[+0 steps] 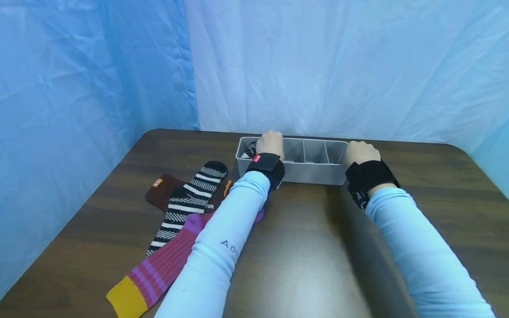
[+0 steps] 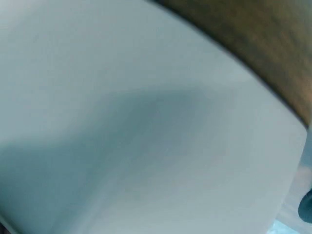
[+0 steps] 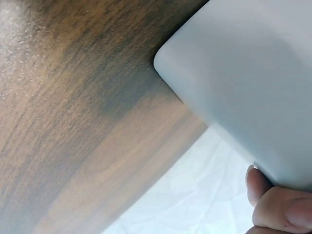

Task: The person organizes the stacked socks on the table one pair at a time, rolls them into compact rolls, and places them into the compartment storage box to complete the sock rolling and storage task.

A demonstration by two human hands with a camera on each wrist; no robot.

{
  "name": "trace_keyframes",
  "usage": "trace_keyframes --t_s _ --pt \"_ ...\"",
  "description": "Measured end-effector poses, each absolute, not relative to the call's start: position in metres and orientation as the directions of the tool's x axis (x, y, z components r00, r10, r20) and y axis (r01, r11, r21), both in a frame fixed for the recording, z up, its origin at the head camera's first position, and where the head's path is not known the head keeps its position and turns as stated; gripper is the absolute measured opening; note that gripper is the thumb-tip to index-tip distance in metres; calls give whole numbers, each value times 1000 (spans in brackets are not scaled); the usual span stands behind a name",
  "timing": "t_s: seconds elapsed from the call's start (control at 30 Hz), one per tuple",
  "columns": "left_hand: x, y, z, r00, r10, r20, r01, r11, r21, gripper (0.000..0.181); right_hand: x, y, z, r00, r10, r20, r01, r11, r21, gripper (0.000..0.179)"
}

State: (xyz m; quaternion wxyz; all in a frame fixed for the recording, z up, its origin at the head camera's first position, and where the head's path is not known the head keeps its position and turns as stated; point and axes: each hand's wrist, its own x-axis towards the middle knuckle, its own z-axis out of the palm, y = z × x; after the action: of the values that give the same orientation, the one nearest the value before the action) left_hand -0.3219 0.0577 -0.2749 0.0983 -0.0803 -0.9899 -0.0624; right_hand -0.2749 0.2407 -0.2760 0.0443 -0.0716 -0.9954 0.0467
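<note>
A grey divided organizer box (image 1: 312,173) stands near the table's back edge. My left hand (image 1: 271,143) reaches over its front rim toward the left part. The back of that hand hides its fingers, and I cannot tell what they hold. At the box's right end, my right hand (image 1: 361,152) grips the rim; bent fingers (image 3: 280,209) show at the corner in the right wrist view. A dark patterned sock (image 1: 249,150) lies in the leftmost compartment. The box's grey wall (image 2: 195,156) fills most of the left wrist view.
Left of my left forearm several socks overlap: a black-and-white striped sock (image 1: 187,198), a magenta sock (image 1: 159,269) with a yellow end, and brown socks (image 1: 161,192) beneath. Blue sheeting (image 1: 302,66) hangs behind the dark wooden table (image 1: 302,247).
</note>
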Motion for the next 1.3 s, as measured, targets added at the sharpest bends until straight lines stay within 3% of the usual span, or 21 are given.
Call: trace_keyframes --t_s 0.2,0.33,0.47,0.57,0.67,0.83,0.9,1.0,1.13,1.2,1.3 --pt "-323 54 -278 -973 121 196 144 983 110 15 -274 237 -274 -991 112 76 104 989 -103 25" --pt "-327 50 -277 -987 126 97 138 982 129 18 -274 236 -276 -994 88 67 81 992 -97 25" --pt "-333 48 -272 -983 184 25 186 965 188 19 -274 240 -279 -994 87 58 82 993 -88 24" --pt "-318 47 -257 -968 249 -2 244 950 195 20 -274 244 -281 -993 99 69 93 993 -77 23" --pt "-297 46 -240 -950 311 -14 307 944 121 20 -278 248 -285 -992 99 82 93 993 -67 24" --pt "-272 27 -243 -880 458 124 451 889 -80 18 -288 256 -295 -988 101 114 98 995 -30 23" --pt "-257 8 -251 -845 505 175 489 863 -127 22 -290 257 -300 -979 87 187 83 996 -31 23" --pt "-226 -33 -266 -810 549 206 535 836 -122 28 -290 251 -306 -917 -10 400 -25 999 -33 22" --pt "-185 -101 -286 -793 580 189 584 811 -39 32 -285 234 -310 -729 -270 629 -300 952 60 14" --pt "-169 -131 -294 -801 579 153 588 809 16 31 -280 221 -310 -669 -394 630 -428 898 107 11" --pt "-151 -162 -303 -813 574 98 582 810 79 22 -273 198 -313 -643 -546 538 -579 806 125 8"
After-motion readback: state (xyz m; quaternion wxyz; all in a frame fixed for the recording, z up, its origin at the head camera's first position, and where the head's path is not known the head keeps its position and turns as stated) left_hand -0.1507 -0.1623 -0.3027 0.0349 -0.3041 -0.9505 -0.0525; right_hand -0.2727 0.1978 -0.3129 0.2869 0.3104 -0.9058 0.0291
